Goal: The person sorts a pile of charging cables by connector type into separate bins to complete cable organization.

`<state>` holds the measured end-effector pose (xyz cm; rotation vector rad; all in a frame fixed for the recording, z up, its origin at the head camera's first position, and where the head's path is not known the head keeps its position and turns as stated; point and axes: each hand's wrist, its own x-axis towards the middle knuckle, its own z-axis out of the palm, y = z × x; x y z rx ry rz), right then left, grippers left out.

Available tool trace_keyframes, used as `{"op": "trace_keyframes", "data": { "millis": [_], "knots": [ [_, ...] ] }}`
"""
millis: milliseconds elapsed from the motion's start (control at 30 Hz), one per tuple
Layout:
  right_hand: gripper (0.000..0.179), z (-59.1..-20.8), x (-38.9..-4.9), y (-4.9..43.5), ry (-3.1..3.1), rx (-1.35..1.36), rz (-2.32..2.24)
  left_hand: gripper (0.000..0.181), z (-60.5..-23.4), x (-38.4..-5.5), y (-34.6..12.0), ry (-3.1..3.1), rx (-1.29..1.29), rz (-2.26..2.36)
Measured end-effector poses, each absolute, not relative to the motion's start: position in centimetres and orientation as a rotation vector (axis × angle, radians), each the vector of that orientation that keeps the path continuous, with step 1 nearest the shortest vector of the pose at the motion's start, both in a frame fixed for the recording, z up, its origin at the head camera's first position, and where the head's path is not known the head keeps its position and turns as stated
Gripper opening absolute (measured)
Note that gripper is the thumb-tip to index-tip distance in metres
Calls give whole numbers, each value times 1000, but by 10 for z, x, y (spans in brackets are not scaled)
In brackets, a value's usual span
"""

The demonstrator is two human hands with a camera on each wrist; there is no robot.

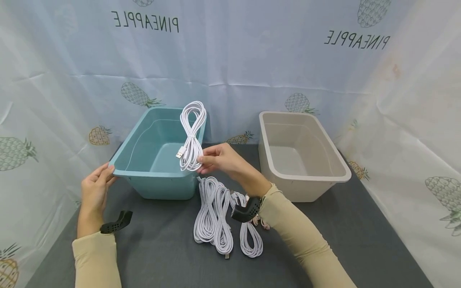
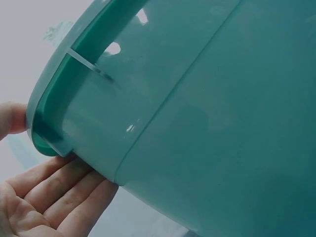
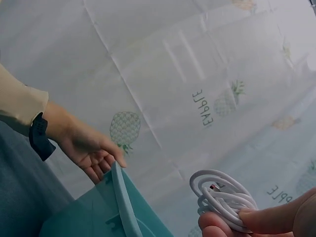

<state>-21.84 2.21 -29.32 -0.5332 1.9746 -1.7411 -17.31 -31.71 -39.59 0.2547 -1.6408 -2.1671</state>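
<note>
My right hand pinches one end of a coiled white USB cable between thumb and fingers. The coil stands up over the right part of the teal bin, its USB plug dangling at the left side. In the right wrist view the white cable shows its loops bunched above the fingertips. At the bin's near left corner my left hand grips the rim, thumb on top and fingers beneath. The left wrist view shows those fingers under the teal rim.
Several coiled white cables lie on the dark table in front of the teal bin, partly under my right forearm. A beige bin stands at the right. Behind both bins hangs a pineapple-print curtain.
</note>
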Motion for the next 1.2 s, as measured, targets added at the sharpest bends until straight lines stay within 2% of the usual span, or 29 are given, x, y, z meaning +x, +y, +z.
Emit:
{"op": "trace_keyframes", "data": {
  "millis": [567, 833, 1200],
  "knots": [
    [28, -291, -268, -45, 2022, -416, -1684, 17, -396, -172, -317, -1635, 247, -2166],
    [63, -304, -292, -70, 2234, -330, -1493, 16, -396, -174, -316, -1629, 240, -2180],
    [34, -306, -276, -42, 2107, -330, -1703, 18, -398, -172, -316, -1592, 220, -2179]
  ]
}}
